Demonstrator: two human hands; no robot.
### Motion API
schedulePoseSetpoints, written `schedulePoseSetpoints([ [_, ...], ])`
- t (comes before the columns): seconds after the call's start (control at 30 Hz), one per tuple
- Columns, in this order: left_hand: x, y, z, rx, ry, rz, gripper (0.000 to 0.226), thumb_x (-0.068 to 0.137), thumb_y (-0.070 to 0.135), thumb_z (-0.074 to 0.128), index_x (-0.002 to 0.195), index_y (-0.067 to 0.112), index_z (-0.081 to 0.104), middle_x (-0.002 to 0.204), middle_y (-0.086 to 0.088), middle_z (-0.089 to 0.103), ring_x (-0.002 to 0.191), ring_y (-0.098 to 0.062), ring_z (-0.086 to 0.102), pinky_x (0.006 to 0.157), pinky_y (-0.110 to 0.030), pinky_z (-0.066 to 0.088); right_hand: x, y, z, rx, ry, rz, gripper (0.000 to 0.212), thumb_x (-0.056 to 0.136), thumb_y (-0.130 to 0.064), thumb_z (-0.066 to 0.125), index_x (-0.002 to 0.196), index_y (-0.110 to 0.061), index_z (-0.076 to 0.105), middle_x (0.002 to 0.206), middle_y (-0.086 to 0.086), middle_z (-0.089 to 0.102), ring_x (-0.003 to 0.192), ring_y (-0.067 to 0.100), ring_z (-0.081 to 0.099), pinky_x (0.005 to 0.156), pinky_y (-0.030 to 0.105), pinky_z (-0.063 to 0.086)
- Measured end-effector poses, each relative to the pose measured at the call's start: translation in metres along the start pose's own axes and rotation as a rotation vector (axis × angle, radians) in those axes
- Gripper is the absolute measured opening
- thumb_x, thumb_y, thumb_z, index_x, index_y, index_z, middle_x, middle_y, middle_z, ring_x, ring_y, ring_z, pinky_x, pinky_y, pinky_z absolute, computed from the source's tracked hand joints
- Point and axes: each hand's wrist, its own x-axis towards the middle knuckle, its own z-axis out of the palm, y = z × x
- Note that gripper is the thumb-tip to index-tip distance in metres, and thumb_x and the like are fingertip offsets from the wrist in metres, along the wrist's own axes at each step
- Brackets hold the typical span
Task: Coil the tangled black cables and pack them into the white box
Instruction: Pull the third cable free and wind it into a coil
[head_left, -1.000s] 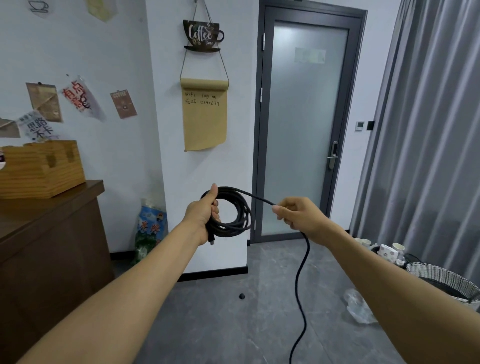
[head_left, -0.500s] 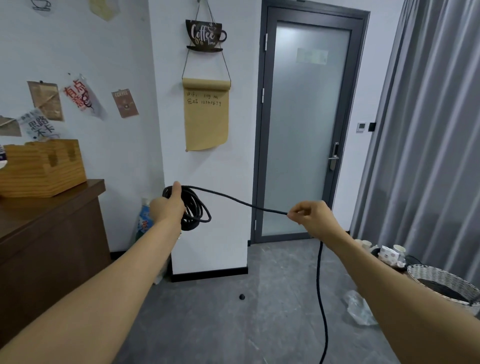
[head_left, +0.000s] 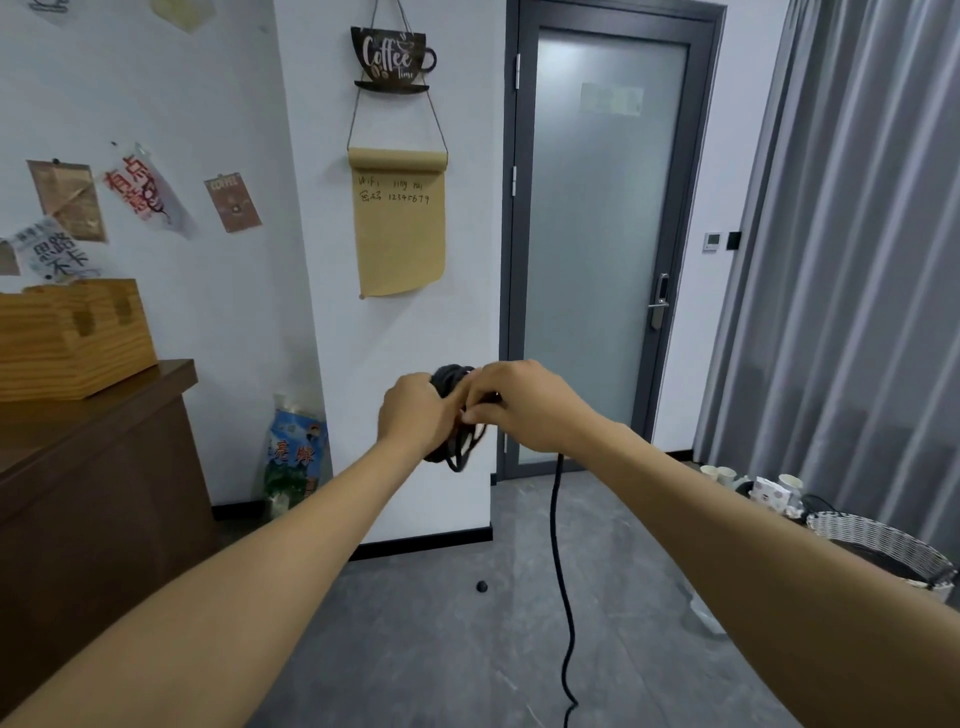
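Both hands meet at arm's length in front of the white pillar (head_left: 405, 332). Left hand (head_left: 413, 415) grips the coiled black cable (head_left: 457, 452), its loops showing above and below the fist. Right hand (head_left: 524, 405) is pressed against the coil, fingers curled round the strand where it joins the bundle. From under the right hand the loose cable tail (head_left: 558, 545) hangs straight down, then wavers across the grey floor (head_left: 415, 649) and leaves the picture at the bottom edge.

Open floor lies below and ahead of the arms as far as the pillar's black skirting and the frosted glass door (head_left: 608, 249). On the left the brown desk (head_left: 93, 467) juts in, its corner well apart from the left forearm; a wooden box (head_left: 72, 338) sits on top. A printed bag (head_left: 296, 452) leans at the pillar's foot. On the right a white wicker basket (head_left: 883, 545) and some paper cups (head_left: 727, 475) stand just beyond the right forearm, before the grey curtain (head_left: 857, 260). A small dark knob (head_left: 482, 586) sits on the floor near the tail.

Half a second ago the hands were spread wide with a taut length of cable between them; now they have come together and that length lies on the coil.
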Motion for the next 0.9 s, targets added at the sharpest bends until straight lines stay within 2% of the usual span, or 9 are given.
schedulePoseSetpoints([
  [0.1,-0.011,0.008,0.003,-0.213,-0.168,-0.031,0.054,0.091,0.053,0.047,0.064,0.008,0.057,0.057,-0.002,0.059,0.055,-0.017,0.055,0.054,-0.025,0.041,-0.003,0.005,-0.001,0.153,0.077,0.041,0.010,0.082,-0.025,0.070,0.075,-0.022,0.064,0.081,-0.005,0.066,0.075,0.014,0.059,0.074,0.036,0.052],
  [0.23,-0.023,0.015,0.009,-0.616,-0.377,-0.169,0.052,0.087,0.061,0.045,0.068,0.016,0.062,0.052,0.005,0.054,0.048,-0.008,0.054,0.055,-0.019,0.045,-0.007,0.017,-0.004,0.242,0.206,0.208,0.039,0.066,-0.040,0.081,0.077,-0.010,0.060,0.064,0.000,0.057,0.058,0.015,0.049,0.058,0.030,0.043],
  [0.3,-0.024,0.017,0.012,-0.695,-0.440,-0.231,0.053,0.086,0.063,0.044,0.062,0.017,0.055,0.049,0.007,0.051,0.046,-0.007,0.052,0.055,-0.020,0.045,-0.009,0.024,-0.004,0.253,0.208,0.264,0.045,0.064,-0.044,0.081,0.075,-0.008,0.057,0.060,-0.001,0.052,0.055,0.014,0.044,0.055,0.030,0.038],
  [0.4,-0.024,0.020,0.016,-0.673,-0.501,-0.283,0.055,0.079,0.069,0.046,0.063,0.016,0.052,0.045,0.007,0.047,0.044,-0.008,0.049,0.057,-0.022,0.043,-0.010,0.031,-0.004,0.267,0.170,0.333,0.046,0.063,-0.045,0.082,0.067,-0.010,0.051,0.057,-0.001,0.047,0.053,0.014,0.039,0.053,0.028,0.034],
  [0.53,-0.024,0.016,0.014,-0.634,-0.530,-0.288,0.047,0.076,0.063,0.058,0.064,0.017,0.052,0.048,0.007,0.038,0.043,-0.007,0.041,0.053,-0.020,0.038,-0.010,0.035,-0.009,0.335,0.046,0.395,0.039,0.069,-0.040,0.079,0.065,-0.009,0.055,0.055,-0.003,0.045,0.051,0.011,0.038,0.049,0.021,0.032],
  [0.63,-0.019,0.005,0.009,-0.521,-0.531,-0.244,0.042,0.069,0.045,0.077,0.063,0.015,0.048,0.042,0.006,0.037,0.040,-0.009,0.037,0.048,-0.023,0.033,-0.015,0.045,-0.009,0.555,-0.015,0.425,0.029,0.077,-0.032,0.075,0.066,-0.010,0.060,0.053,-0.002,0.045,0.050,0.012,0.037,0.047,0.021,0.032],
  [0.77,-0.014,-0.010,-0.001,-0.472,-0.402,-0.299,0.041,0.075,0.035,0.077,0.057,0.016,0.045,0.045,0.004,0.038,0.040,-0.011,0.038,0.048,-0.021,0.033,-0.025,0.057,0.001,0.706,-0.039,0.461,0.024,0.085,-0.025,0.068,0.070,-0.009,0.057,0.057,0.001,0.044,0.046,0.010,0.033,0.042,0.016,0.031],
  [0.9,-0.007,-0.027,-0.011,-0.444,-0.257,-0.354,0.039,0.075,0.036,0.077,0.064,0.013,0.049,0.057,-0.001,0.042,0.051,-0.014,0.042,0.053,-0.024,0.037,-0.030,0.065,0.008,0.701,-0.024,0.513,0.022,0.091,-0.021,0.060,0.072,-0.010,0.061,0.060,0.001,0.045,0.049,0.011,0.034,0.043,0.017,0.031],
])
